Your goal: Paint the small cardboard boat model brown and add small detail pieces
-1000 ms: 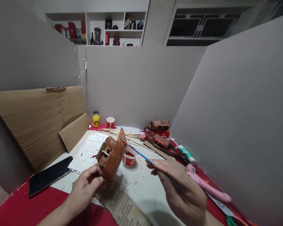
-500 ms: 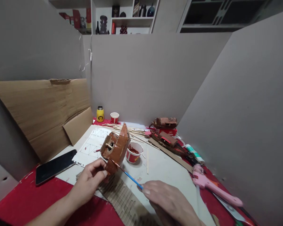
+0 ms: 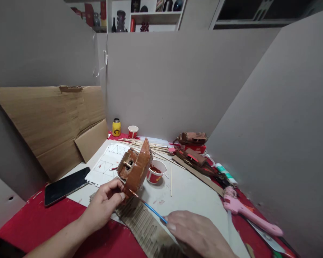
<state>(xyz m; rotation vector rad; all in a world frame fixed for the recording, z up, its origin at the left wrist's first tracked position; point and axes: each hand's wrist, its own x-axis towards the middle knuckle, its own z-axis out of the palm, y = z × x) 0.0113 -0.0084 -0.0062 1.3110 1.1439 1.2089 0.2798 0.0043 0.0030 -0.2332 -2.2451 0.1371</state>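
Observation:
My left hand pinches the lower end of a small brown-painted cardboard model, which has a pointed tip and a short stick poking from an opening in its side. My right hand is closed round a blue-handled paintbrush. The brush tip touches the model's lower part, close to my left fingers. Just behind the model stands a red and white paper cup with brown paint in it. A strip of corrugated cardboard lies beneath my hands.
A black phone and a paper with drawn trusses lie left. Thin wooden sticks, a yellow bottle and another paper cup are at the back. Brown models and a pink glue gun are on the right.
The view has shifted slightly, so most things sit a little further right. The brush tip stays at the model's lower part, and both hands keep their hold.

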